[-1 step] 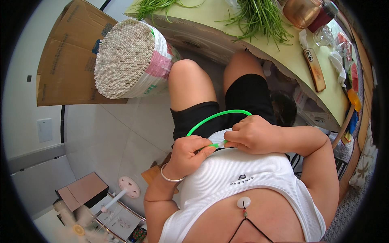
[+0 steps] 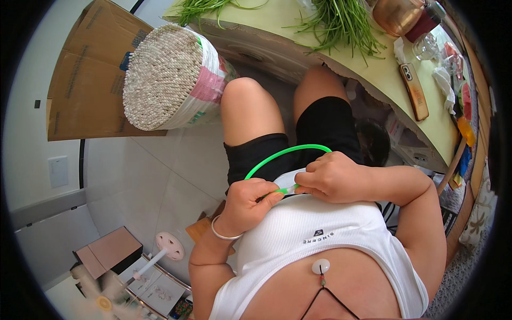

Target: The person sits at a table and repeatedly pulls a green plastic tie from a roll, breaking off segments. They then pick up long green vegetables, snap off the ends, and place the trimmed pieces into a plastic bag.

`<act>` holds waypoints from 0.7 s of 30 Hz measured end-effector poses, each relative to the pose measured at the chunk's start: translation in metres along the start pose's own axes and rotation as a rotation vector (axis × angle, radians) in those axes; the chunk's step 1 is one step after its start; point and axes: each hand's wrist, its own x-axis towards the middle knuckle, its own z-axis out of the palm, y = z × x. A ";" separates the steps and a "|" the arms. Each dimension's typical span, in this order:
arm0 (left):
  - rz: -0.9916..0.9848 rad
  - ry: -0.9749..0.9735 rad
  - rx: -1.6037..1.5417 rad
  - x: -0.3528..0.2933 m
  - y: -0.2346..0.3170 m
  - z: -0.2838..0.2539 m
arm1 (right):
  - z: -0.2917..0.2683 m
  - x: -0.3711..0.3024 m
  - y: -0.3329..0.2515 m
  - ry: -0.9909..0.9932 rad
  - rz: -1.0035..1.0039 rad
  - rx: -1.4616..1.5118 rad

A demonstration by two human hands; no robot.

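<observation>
A bright green flexible tube (image 2: 285, 151) bends into a loop above my lap. My left hand (image 2: 248, 202) pinches one end of it between thumb and fingers, a bangle on that wrist. Facing it, my right hand (image 2: 333, 177) is closed around the other end, its fingertips partly hidden under the knuckles. Between the two hands shows a short whitish, see-through piece (image 2: 291, 190) where the green ends come together. Whether the ends are fully joined I cannot tell. Both hands rest close to my white top (image 2: 298, 218).
A table (image 2: 389, 77) with a ragged cloth edge bears green stalks (image 2: 341, 26), a phone (image 2: 413, 92), and a copper-coloured pot (image 2: 397, 16). To the left stands a wrapped bundle of thin pale rods (image 2: 162, 77) before a cardboard box (image 2: 88, 80). A stand with a round pink disc (image 2: 170, 246) is lower left.
</observation>
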 end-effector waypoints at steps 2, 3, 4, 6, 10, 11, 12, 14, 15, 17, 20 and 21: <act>-0.002 -0.014 0.034 0.004 -0.001 -0.001 | 0.002 0.000 0.002 -0.014 0.030 -0.016; 0.003 -0.012 0.062 0.006 -0.002 0.000 | 0.003 0.000 0.003 -0.025 0.046 -0.022; 0.010 -0.008 0.091 0.007 -0.002 0.001 | 0.005 0.001 0.004 -0.035 0.060 -0.029; 0.034 -0.014 0.139 0.009 -0.004 0.002 | 0.008 0.001 0.006 -0.057 0.066 -0.020; 0.086 -0.055 0.209 0.014 -0.009 0.004 | 0.014 0.003 0.012 -0.038 0.029 -0.013; 0.094 -0.065 0.225 0.016 -0.009 0.004 | 0.016 0.004 0.013 -0.048 0.035 -0.008; 0.104 -0.056 0.222 0.017 -0.010 0.005 | 0.017 0.005 0.014 -0.058 0.041 -0.003; 0.129 -0.032 0.222 0.021 -0.012 0.006 | 0.017 0.007 0.015 -0.063 0.045 0.019; 0.134 -0.024 0.203 0.021 -0.013 0.006 | 0.017 0.007 0.016 -0.059 0.047 0.039; 0.149 -0.012 0.168 0.023 -0.014 0.005 | 0.015 0.009 0.019 -0.018 0.037 0.073; 0.134 0.011 0.194 0.028 -0.008 -0.003 | 0.013 0.012 0.026 0.015 0.019 0.101; 0.155 -0.013 0.173 0.028 -0.007 -0.002 | 0.013 0.009 0.026 -0.026 0.032 0.102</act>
